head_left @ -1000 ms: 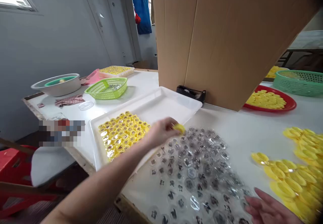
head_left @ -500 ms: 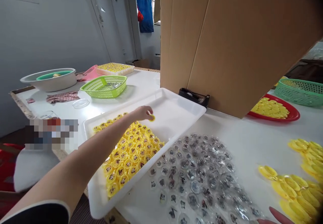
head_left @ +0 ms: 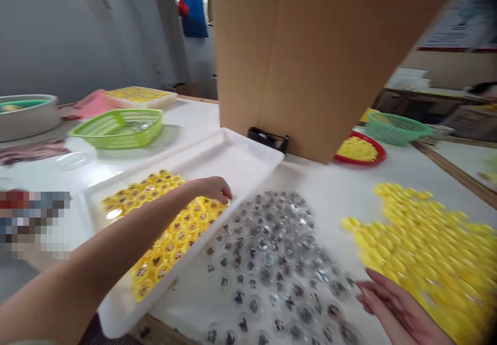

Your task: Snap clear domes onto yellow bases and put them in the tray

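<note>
the long white table (head_left: 322, 205) carries all the things, and a tall brown cardboard sheet (head_left: 310, 60) stands upright on it, in front of the person. on the table near the person lies a wide white plastic tray (head_left: 240, 161), and just right of the tray is a big spread of clear round plastic domes (head_left: 267, 262) with dark prints inside. more right there is a large heap of loose yellow plastic pieces (head_left: 419, 246). farther away stand a white round basin (head_left: 27, 119), a light green plastic basket (head_left: 116, 127), a teal green plastic basket (head_left: 394, 128) and a red plate (head_left: 378, 153) with yellow pieces on it. a small black holder (head_left: 267, 139) sits at the foot of the cardboard. the left hand (head_left: 209, 189) is over the near end of the yellow round caps (head_left: 163, 241), which stand close together in the tray, and its fingers bend down, so i cannot tell if it has hold of a cap. the right hand (head_left: 396, 303) is open with fingers a little apart, holds nothing that i can see, and is between the domes and the yellow heap.
</note>
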The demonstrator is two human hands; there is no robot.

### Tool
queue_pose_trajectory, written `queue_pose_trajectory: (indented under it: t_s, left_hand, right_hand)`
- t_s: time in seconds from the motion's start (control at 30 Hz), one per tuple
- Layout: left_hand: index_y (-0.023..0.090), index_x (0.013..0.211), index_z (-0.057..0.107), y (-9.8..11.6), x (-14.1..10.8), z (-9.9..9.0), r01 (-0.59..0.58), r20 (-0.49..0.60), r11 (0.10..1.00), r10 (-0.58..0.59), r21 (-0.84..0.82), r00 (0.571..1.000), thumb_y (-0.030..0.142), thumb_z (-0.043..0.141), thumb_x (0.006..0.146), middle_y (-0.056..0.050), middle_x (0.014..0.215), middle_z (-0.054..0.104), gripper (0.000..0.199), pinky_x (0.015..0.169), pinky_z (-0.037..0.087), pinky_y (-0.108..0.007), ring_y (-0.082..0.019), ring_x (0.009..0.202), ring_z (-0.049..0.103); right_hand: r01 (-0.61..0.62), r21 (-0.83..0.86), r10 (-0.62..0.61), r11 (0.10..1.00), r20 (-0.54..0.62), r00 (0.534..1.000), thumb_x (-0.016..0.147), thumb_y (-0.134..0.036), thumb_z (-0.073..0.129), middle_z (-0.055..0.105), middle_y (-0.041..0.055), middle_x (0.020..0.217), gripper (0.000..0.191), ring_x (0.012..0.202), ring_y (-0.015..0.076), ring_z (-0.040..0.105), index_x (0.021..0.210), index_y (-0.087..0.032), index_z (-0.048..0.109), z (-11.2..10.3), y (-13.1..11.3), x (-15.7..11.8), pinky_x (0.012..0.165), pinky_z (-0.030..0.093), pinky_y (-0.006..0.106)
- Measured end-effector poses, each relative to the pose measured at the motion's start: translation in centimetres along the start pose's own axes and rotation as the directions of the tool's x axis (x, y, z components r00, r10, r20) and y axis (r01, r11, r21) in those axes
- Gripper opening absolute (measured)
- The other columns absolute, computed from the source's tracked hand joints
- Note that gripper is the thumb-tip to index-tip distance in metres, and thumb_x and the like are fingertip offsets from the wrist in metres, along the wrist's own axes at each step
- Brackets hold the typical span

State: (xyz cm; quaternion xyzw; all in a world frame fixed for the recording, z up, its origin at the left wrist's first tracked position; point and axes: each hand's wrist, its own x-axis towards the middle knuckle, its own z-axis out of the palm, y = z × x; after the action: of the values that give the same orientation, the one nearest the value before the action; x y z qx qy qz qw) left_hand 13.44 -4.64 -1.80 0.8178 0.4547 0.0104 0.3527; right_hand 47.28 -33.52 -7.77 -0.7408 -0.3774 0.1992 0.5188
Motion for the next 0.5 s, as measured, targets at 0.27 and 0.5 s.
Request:
queue_pose_trajectory:
  t_s: [0.27, 0.5]
  left_hand:
    - [0.025, 0.079, 0.071, 1.7, -1.5, 1.2, -0.035, -0.155, 0.998, 0.043, 0.053, 0.987, 0.030, 0.058, 0.065, 0.005, 0.066, 0.068, 0.019, 0.061, 0.043, -0.024, -0.017, 0.066, 0.061]
    - [0.034, 0.096, 0.066, 9.5, -7.8, 2.8, -0.002, -0.567, 0.991, 0.079, 0.135, 0.820, 0.047, 0.054, 0.076, 0.006, 0.074, 0.067, 0.026, 0.060, 0.043, -0.026, -0.018, 0.065, 0.058]
  right_hand:
    - [0.216, -0.724, -0.206, 0.655, 0.103, 0.973, 0.084, -0.028, 0.047, 0.062, 0.0074, 0.092, 0.023, 0.077, 0.0190, 0.062, 0.098, -0.017, 0.063, -5.0, -1.2, 4.4, 0.069, 0.049, 0.033]
    - [0.255, -0.816, -0.094, 0.518, 0.242, 0.966, 0.080, -0.022, 0.053, 0.060, 0.0077, 0.096, 0.023, 0.077, 0.0204, 0.061, 0.101, -0.020, 0.063, -3.2, -2.3, 7.4, 0.060, 0.040, 0.029]
